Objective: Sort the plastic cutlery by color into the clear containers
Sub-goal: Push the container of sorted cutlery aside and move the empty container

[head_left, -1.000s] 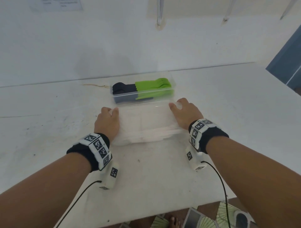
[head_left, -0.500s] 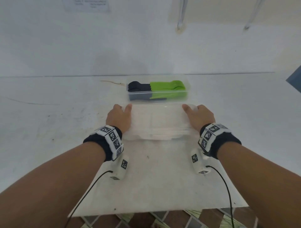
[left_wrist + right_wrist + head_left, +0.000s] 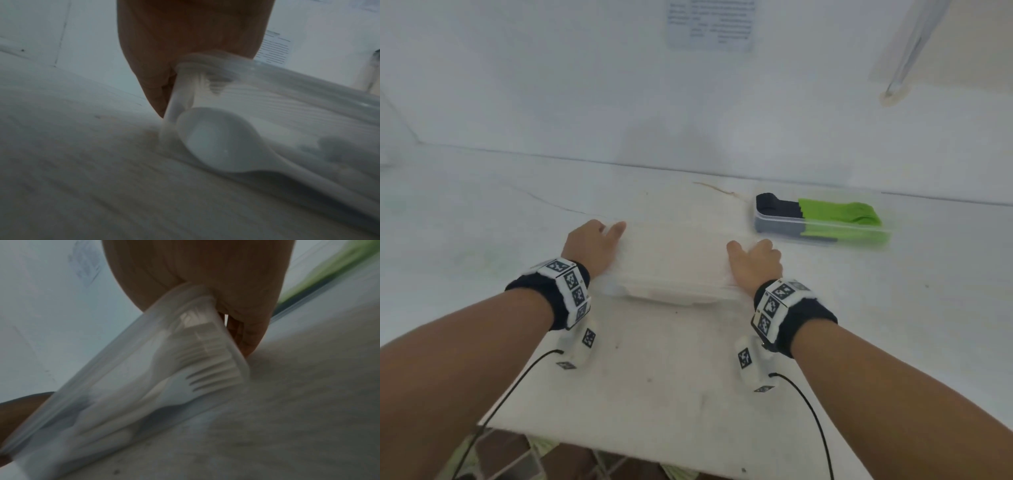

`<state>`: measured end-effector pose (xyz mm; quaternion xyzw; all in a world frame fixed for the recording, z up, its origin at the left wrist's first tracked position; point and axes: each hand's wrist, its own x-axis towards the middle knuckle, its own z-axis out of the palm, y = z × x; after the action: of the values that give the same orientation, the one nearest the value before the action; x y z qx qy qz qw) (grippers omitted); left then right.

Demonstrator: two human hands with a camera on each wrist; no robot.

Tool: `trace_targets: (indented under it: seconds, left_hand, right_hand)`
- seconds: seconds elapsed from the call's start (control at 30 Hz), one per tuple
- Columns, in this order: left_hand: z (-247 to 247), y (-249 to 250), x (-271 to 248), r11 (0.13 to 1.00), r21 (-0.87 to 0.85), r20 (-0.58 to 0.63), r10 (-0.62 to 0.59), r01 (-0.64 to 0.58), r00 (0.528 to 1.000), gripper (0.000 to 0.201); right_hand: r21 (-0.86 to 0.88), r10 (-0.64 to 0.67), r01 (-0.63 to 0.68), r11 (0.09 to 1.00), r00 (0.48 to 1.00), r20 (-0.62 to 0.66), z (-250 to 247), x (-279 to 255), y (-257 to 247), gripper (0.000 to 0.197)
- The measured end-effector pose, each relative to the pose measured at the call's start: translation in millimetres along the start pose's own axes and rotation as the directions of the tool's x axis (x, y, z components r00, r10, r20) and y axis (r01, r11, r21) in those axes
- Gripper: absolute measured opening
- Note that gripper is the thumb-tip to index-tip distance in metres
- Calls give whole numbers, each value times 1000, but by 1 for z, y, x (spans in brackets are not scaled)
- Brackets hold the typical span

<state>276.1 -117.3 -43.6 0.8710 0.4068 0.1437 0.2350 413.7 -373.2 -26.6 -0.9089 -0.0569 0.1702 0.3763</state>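
clear container, white cutlery inside, lidded.

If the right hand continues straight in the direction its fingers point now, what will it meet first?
Probably bare table, then the wall: the right hand points away from the person, and the container of green and black cutlery lies slightly to its right. Depth is unclear.
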Motion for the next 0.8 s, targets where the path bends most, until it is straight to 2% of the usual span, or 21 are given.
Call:
trace_targets:
  seconds: [0.2,0.4,0.57,0.8]
  left_hand:
    - [-66,-102,74,999,-50,-50,-23,21,998,56]
    - [-117,-187,150,996,-77,-11,-39,38,999,52]
    - [-132,-212,197,992,-127,-5,-11,10,1000,49]
    - [-129,-218,256,987,-159,-7,-15,14,1000,52]
  right_hand:
    - [2,-86,86,996,995,41,105,-10,-97,61]
    - [-35,-120,120,992,993,8,201,-25,-184,57]
    - [-66,-101,99,993,994,-29,241,-11,-224,58]
    - [-79,-110,105,991,992,-65,263,29,-257,58]
